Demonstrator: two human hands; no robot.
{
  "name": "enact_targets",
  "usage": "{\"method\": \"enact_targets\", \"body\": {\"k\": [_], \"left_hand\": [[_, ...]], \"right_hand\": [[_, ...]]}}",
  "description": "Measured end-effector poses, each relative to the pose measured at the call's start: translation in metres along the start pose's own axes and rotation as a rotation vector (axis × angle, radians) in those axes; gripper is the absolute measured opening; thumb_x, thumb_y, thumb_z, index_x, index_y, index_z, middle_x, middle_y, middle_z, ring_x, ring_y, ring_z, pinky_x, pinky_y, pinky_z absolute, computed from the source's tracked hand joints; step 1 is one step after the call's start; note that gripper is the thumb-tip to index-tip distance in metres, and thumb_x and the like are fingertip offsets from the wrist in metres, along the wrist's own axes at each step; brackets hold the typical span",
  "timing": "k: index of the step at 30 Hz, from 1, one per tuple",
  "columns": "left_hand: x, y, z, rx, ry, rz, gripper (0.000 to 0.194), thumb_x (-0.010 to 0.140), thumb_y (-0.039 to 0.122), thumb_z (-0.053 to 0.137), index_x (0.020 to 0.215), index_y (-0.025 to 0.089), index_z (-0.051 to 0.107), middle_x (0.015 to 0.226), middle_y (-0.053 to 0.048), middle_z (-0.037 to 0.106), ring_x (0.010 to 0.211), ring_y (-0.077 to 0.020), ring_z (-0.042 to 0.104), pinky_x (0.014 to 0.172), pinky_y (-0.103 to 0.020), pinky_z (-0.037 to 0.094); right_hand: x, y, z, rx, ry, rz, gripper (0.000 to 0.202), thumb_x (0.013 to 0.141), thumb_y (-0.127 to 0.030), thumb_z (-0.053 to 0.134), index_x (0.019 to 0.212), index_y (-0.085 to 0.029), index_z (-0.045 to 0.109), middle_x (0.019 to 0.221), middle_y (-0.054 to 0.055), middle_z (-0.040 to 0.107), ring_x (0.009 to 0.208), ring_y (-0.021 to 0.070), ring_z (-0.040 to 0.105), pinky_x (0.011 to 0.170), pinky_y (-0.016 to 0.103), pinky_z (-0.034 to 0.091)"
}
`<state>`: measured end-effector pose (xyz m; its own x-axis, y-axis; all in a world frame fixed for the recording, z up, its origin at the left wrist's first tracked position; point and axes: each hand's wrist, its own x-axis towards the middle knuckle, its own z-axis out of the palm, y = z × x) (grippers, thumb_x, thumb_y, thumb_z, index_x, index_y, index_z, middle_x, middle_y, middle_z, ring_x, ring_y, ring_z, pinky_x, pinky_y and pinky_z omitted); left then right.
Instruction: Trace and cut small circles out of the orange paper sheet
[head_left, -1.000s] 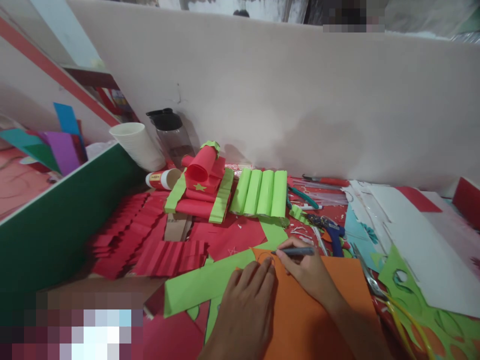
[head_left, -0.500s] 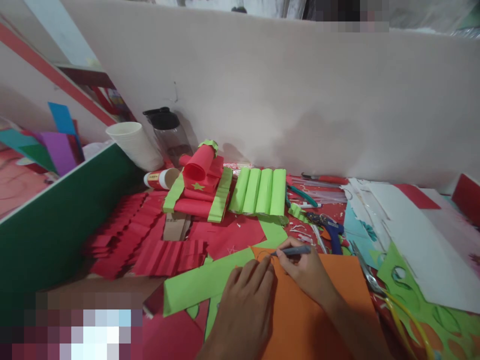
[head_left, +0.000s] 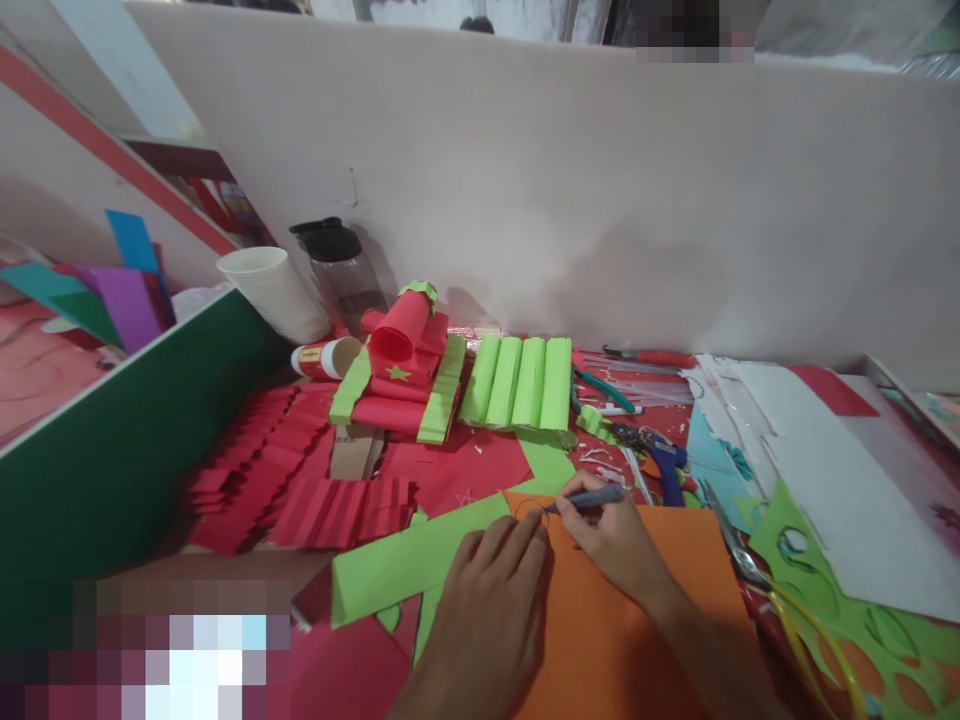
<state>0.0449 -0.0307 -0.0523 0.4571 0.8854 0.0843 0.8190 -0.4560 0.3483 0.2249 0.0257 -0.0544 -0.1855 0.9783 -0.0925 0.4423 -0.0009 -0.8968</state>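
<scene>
My right hand (head_left: 611, 535) grips a dark grey pen (head_left: 594, 498), its tip on the upper left part of an orange sheet (head_left: 600, 620). A thin round outline shows on the paper beside the tip. My left hand (head_left: 491, 590) lies flat over the left edge of that sheet, fingertips close to the outline, fingers stretched out and holding nothing. A light green strip (head_left: 412, 565) runs out to the left from beside the left hand.
Folded red paper (head_left: 255, 460), a red and green paper model (head_left: 397, 370) and green rolls (head_left: 517, 383) lie beyond my hands. Yellow-handled scissors (head_left: 757, 575) and a blue glue gun (head_left: 664, 460) are at right. A dark green board (head_left: 135, 440) stands at left.
The pen tip has shifted very slightly right along the outline. The left hand stays in place, and the camera view has moved a little.
</scene>
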Motion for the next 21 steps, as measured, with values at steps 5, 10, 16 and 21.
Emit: {"method": "enact_targets", "body": {"k": [5, 10, 16, 21], "left_hand": [[0.0, -0.002, -0.002, -0.004, -0.017, 0.0, 0.045, 0.089, 0.018, 0.048, 0.133, 0.024, 0.052, 0.145, -0.001, 0.051, 0.122, -0.0249, 0.047, 0.095, -0.04, 0.038], [0.0, -0.004, -0.004, -0.028, -0.073, -0.011, 0.052, 0.085, 0.014, 0.048, 0.136, 0.025, 0.049, 0.147, -0.001, 0.049, 0.124, -0.0245, 0.045, 0.098, -0.04, 0.037], [0.0, -0.004, -0.009, -0.04, -0.124, -0.032, 0.057, 0.083, 0.01, 0.045, 0.138, 0.025, 0.047, 0.149, -0.002, 0.047, 0.126, -0.0241, 0.045, 0.1, -0.039, 0.036], [0.005, -0.003, -0.016, -0.03, -0.17, -0.036, 0.058, 0.082, 0.008, 0.044, 0.136, 0.025, 0.047, 0.147, -0.003, 0.048, 0.127, -0.0252, 0.045, 0.099, -0.041, 0.038]], "right_hand": [[0.0, 0.004, -0.001, -0.04, 0.003, -0.005, 0.013, 0.087, -0.026, 0.056, 0.075, -0.019, 0.055, 0.06, -0.003, 0.052, 0.05, 0.0116, 0.047, 0.047, 0.023, 0.032], [0.001, 0.006, -0.002, -0.027, -0.009, -0.002, 0.013, 0.087, -0.026, 0.055, 0.076, -0.02, 0.054, 0.058, -0.004, 0.05, 0.05, 0.0119, 0.047, 0.046, 0.023, 0.032], [0.001, 0.006, -0.002, -0.017, -0.01, -0.024, 0.013, 0.087, -0.025, 0.054, 0.075, -0.02, 0.053, 0.057, -0.005, 0.05, 0.051, 0.0121, 0.048, 0.047, 0.022, 0.032], [0.001, 0.003, -0.003, -0.045, 0.002, -0.066, 0.012, 0.085, -0.023, 0.055, 0.073, -0.02, 0.055, 0.057, -0.004, 0.052, 0.052, 0.0123, 0.05, 0.049, 0.023, 0.034]]}}
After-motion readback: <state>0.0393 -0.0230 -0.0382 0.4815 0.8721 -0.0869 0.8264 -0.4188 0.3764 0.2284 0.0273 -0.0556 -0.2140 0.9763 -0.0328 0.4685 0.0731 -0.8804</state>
